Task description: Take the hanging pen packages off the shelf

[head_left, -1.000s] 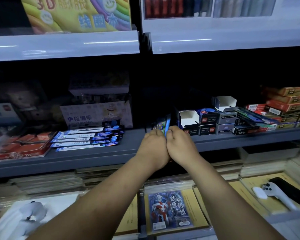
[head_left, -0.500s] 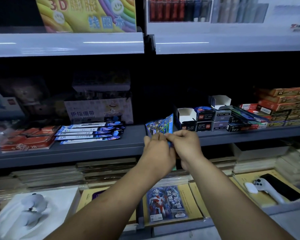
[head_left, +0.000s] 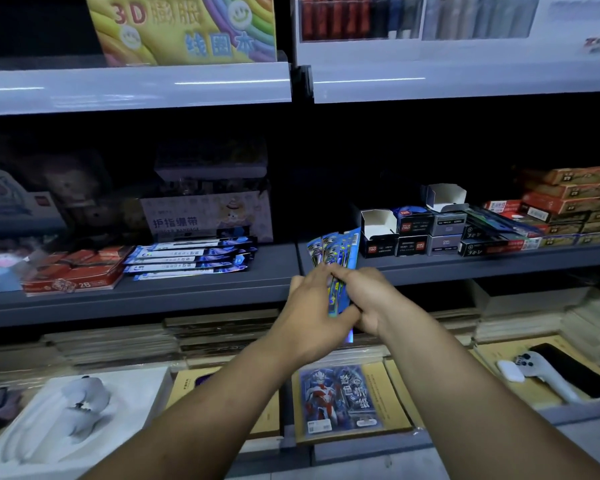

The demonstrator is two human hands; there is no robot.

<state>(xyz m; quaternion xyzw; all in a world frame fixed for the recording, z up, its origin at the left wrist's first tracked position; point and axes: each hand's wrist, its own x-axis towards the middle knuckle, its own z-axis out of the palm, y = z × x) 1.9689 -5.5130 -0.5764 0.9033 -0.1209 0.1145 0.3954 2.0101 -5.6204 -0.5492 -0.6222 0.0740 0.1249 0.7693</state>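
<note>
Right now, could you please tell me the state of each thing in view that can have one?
Left hand: fingers curled, gripping the blue packets.
Right hand: gripping the same packets from the other side.
Blue packets: bunched upright, fanned at the top, above the shelf edge.
White carton: open, looks empty.
Second white carton: open, atop grey boxes.
Pen packs: stacked flat.
Phone: screen dark.

Blue packets [head_left: 336, 258]: fanned bunch, upright, held at grey shelf [head_left: 187, 296] edge.
</note>
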